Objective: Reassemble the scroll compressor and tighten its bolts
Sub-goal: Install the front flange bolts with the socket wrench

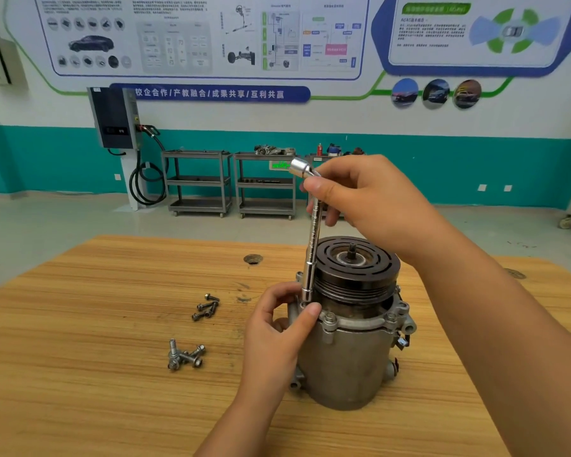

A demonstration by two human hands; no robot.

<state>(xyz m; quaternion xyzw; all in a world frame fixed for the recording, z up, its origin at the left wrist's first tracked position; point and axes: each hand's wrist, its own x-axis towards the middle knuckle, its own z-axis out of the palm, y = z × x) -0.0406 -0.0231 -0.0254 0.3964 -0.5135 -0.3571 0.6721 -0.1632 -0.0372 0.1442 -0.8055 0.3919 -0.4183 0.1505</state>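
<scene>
A grey scroll compressor [346, 361] stands upright on the wooden table [96, 341], its dark pulley [360, 268] on top. A chrome L-shaped socket wrench [312, 239] stands nearly vertical, its lower socket set on a bolt at the flange's left edge. My right hand [366, 199] grips the wrench near its upper bend. My left hand [277, 331] pinches the lower socket end and rests against the housing. Other flange bolts [329, 319] sit around the rim.
Two small heaps of loose bolts lie left of the compressor: dark ones [206, 307] farther back, silver flanged ones [185, 355] nearer. A round hole [253, 259] is in the tabletop. Metal carts [198, 183] and a charging unit [116, 118] stand by the far wall.
</scene>
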